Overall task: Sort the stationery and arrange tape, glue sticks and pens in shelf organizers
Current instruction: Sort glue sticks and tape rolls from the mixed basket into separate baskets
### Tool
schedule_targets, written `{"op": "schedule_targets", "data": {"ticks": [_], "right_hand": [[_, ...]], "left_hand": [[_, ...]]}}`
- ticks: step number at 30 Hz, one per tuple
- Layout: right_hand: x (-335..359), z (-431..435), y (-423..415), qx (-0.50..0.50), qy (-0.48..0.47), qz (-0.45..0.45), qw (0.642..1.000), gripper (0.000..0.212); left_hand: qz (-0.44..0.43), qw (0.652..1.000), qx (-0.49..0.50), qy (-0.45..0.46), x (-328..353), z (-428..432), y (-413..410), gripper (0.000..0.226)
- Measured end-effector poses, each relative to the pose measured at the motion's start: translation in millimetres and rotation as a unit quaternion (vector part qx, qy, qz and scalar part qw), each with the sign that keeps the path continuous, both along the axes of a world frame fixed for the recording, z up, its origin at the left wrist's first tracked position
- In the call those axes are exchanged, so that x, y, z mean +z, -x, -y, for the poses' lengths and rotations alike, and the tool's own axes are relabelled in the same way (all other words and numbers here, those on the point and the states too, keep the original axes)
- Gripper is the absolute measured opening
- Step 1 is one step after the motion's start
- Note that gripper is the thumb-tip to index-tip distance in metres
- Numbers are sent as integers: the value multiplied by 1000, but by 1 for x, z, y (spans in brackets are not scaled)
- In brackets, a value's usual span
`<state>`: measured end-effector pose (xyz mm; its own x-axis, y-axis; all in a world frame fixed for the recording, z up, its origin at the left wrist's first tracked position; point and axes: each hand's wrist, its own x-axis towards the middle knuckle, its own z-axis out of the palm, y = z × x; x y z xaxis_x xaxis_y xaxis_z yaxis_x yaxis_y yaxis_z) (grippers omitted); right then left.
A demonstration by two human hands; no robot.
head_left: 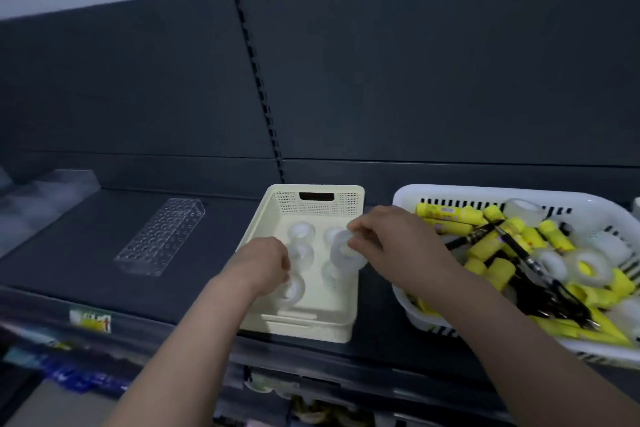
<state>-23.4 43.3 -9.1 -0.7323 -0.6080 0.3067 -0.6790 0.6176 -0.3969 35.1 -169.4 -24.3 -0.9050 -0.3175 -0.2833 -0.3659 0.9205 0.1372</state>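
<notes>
1. My right hand's [391, 246] fingers [356, 227] pinch a clear tape roll [343, 253] over the cream basket's [311, 189] right side.
2. My left hand's [263, 263] fingers curl over loose rolls [301, 230] inside that basket; I cannot tell if they grip one.
3. Right of the cream basket, a white basket [408, 198] holds glue sticks [446, 215] and pens [519, 250].
4. Left of it lies a clear pen holder [161, 236].

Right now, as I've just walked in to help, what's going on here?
A person is sorting stationery on a shelf. The right hand pinches a tape roll above the cream tray, where several rolls already lie; the left hand is down among them, grip unclear. Glue sticks, pens and more tape sit mixed in the white basket.
</notes>
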Motion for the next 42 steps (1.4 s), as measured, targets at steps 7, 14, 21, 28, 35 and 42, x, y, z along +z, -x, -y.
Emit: {"op": "schedule_targets", "data": {"ticks": [7, 14, 21, 28, 35, 42], "right_hand": [[-19, 47, -2, 54, -175, 21, 983, 23], [-19, 42, -5, 14, -172, -16, 985, 27], [2, -51, 2, -147, -87, -73, 983, 24], [0, -146, -2, -273, -98, -49, 956, 23], [-9, -178, -9, -236, -82, -18, 968, 23], [-19, -158, 1, -51, -198, -18, 979, 39]], "left_hand": [[-123, 992, 2, -17, 4, 24, 12, 22], [-167, 985, -31, -37, 8, 2, 28, 22], [-246, 961, -108, -72, 20, -58, 47, 17], [-229, 947, -183, -132, 22, -142, 58, 17], [-164, 954, -221, -121, 11, -184, 57, 9], [-209, 956, -182, -100, 13, -183, 57, 17]]}}
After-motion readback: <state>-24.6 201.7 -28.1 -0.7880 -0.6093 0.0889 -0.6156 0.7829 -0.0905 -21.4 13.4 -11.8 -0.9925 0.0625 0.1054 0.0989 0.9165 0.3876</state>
